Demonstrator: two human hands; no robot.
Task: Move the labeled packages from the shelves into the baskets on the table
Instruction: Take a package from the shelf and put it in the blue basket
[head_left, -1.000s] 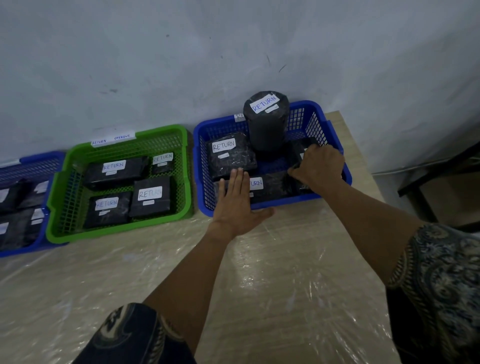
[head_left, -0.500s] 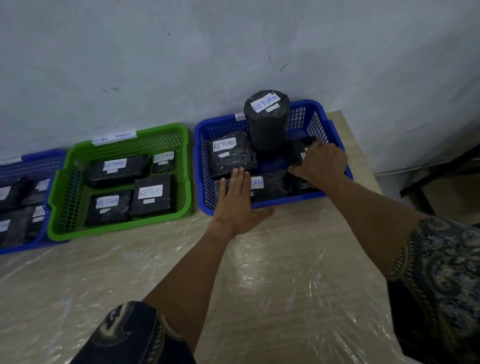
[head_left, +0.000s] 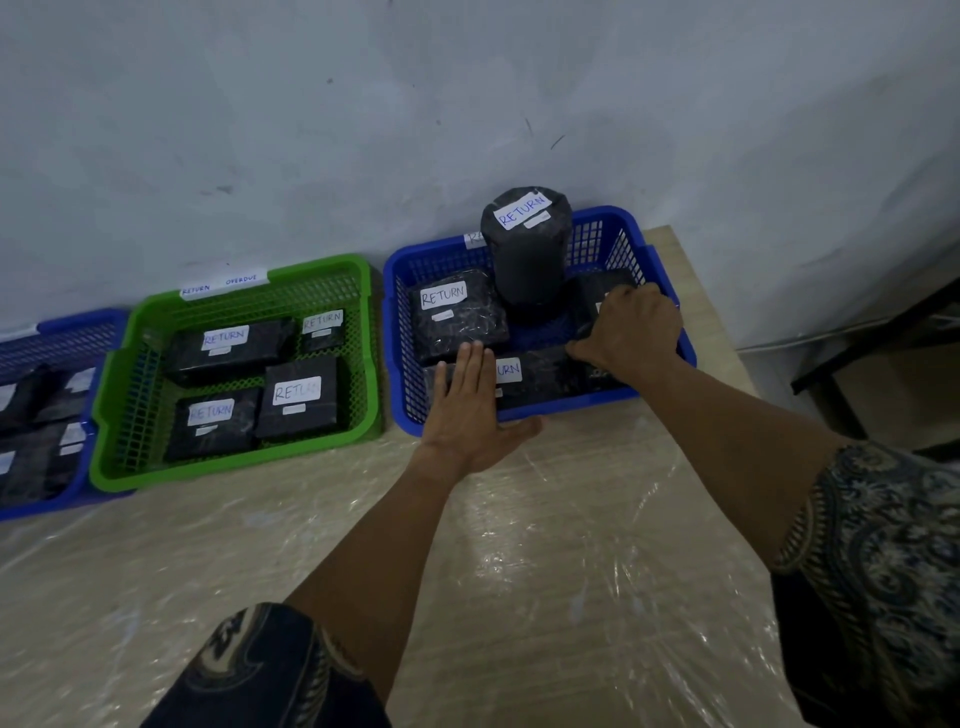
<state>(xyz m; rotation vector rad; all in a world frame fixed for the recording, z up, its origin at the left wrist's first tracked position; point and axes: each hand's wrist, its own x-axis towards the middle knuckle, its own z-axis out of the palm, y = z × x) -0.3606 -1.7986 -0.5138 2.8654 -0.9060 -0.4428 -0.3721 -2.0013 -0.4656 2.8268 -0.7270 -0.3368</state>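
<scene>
The blue basket (head_left: 571, 404) at the table's right end holds black wrapped packages labelled RETURN: a tall upright cylinder (head_left: 524, 260), a flat one at the left (head_left: 460, 325) and a long one along the front (head_left: 545, 379). My right hand (head_left: 634, 327) reaches inside the basket. Its fingers are curled over another black package (head_left: 592, 293) at the right side, which is mostly hidden. My left hand (head_left: 467, 410) lies flat and open on the basket's front rim, fingers pointing in over the front package.
A green basket (head_left: 244, 466) tagged RETURN OVERDUE sits just left of it with several labelled packages. Another blue basket (head_left: 78, 325) is cut off at the left edge. Plastic film covers the table (head_left: 519, 571). Dark furniture (head_left: 883, 338) stands beyond the right edge.
My right hand has shifted slightly back and to the right inside the blue basket, still on the package. My left hand has stayed on the rim.
</scene>
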